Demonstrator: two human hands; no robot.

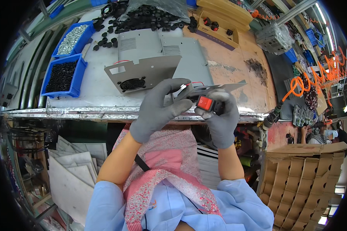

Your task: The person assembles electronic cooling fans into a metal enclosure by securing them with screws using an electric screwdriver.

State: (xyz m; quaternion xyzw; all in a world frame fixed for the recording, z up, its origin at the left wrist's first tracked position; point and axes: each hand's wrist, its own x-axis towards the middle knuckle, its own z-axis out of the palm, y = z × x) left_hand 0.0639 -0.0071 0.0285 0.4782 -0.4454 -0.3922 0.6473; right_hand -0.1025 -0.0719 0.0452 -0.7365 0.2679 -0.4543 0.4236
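Both my hands wear grey gloves and meet above the table's front edge. My right hand [221, 119] pinches a red rocker switch [204, 103] with a black body. Just behind it, a grey sheet-metal panel [235, 85] is seen nearly edge-on. My left hand [154, 109] has its thumb and fingers closed round the panel's left end, beside a small white connector [182, 87] and red wire. Behind my left hand stands a tilted grey metal panel [158, 65] with a rectangular cutout and a round black fan [132, 84]. The glove fingers hide part of the switch body.
More grey vented panels [189, 52] lie behind. Blue bins hold black screws [61, 77] and silver fasteners [72, 40]. Black caps [154, 17] are heaped at the back, beside a cardboard box [218, 36] of switches. An orange coiled air hose [297, 86] hangs right, above a divided carton [300, 181].
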